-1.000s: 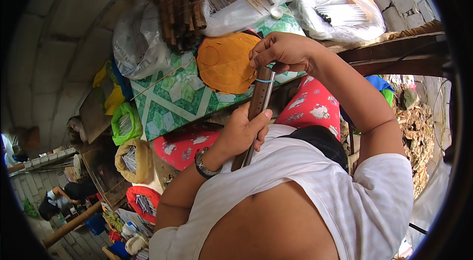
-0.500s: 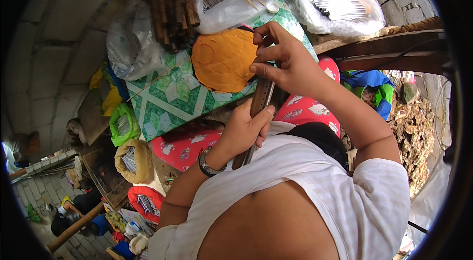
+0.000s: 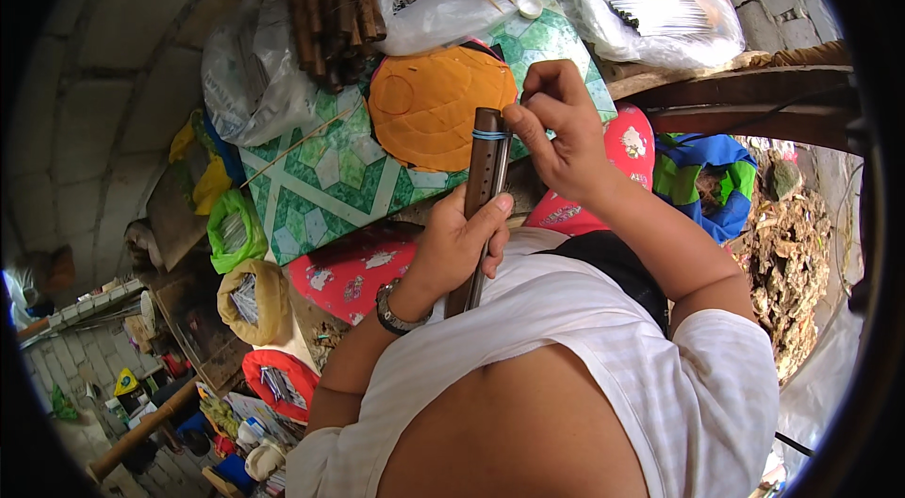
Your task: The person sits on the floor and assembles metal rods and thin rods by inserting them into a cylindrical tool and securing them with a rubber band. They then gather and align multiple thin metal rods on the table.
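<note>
Two hands work a brown stick [image 3: 483, 206] at frame centre: left hand [image 3: 459, 248] clamped round its middle, right hand [image 3: 556, 135] at 1 o'clock pinching a blue band [image 3: 489, 134] already circling the top. Lower down, the stick appears bare.

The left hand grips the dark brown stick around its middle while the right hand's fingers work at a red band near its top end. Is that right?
Not quite: the band near the top of the dark brown stick is light blue, not red, as the head view shows. The rest holds: the left hand grips the stick around its middle while the right hand has its fingers at the band.
</note>
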`<state>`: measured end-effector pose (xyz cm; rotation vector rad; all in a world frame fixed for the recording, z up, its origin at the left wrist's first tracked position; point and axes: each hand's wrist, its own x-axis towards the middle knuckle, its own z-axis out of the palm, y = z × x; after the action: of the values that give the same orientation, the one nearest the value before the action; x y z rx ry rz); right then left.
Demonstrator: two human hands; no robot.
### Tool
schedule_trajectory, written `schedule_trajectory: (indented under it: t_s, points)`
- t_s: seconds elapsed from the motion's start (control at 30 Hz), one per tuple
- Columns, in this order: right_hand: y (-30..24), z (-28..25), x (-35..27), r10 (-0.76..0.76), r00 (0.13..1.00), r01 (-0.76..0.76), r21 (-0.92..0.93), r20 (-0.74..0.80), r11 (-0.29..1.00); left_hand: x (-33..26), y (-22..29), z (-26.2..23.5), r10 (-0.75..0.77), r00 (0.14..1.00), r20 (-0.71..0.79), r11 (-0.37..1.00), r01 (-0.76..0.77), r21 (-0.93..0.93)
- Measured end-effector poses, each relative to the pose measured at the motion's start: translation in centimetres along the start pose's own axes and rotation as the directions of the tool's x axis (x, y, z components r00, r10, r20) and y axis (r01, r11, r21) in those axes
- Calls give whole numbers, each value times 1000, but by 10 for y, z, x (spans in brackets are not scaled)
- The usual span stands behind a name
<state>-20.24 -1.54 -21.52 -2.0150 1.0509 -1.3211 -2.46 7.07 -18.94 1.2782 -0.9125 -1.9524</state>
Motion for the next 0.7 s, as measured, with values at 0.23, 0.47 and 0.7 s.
schedule_trajectory:
  t_s: [0.23, 0.47, 0.7]
  points:
    - [-3, -6, -1, -52, 991, 8, 320, 127, 947, -1, 3, -8, -15, 999, -29, 992, 12, -128]
    - [9, -14, 9, -109, 961, 39, 265, 254, 963, -6, 3, -14, -3, 998, 59, 984, 13, -180]
    - [7, -13, 3, 16, 971, -103, 360, 237, 927, -3, 2, -17, -30, 998, 58, 974, 42, -224]
